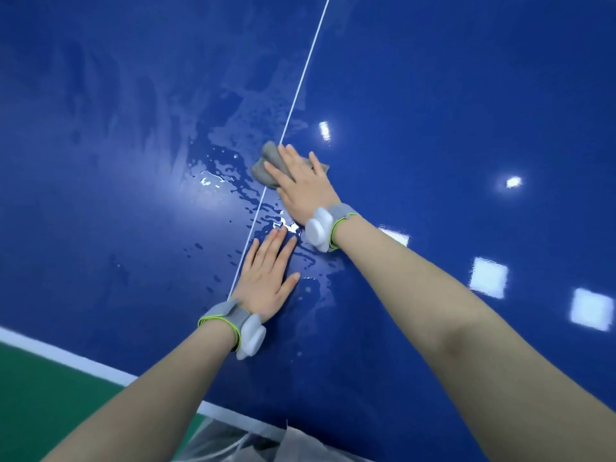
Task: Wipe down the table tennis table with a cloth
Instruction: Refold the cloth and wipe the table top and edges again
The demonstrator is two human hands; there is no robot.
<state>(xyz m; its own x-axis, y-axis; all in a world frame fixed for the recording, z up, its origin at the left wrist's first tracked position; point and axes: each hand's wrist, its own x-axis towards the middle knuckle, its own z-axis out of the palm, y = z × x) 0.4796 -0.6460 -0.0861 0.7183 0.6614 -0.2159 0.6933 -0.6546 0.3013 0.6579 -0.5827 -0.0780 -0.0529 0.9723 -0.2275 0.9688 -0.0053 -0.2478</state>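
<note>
Right hand (301,185) flat, fingers straight and slightly spread, pressing grey cloth (270,163) onto blue table (450,95). Left hand (266,275) flat on wet surface, fingers straight, close together, holding nothing. Cloth mostly hidden under right fingers, bunched edge showing beside white centre line (300,85).

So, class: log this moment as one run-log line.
step: wiping | right hand: presses grey cloth at white centre line | left hand: flat on blue table | water streaks: remain
</note>
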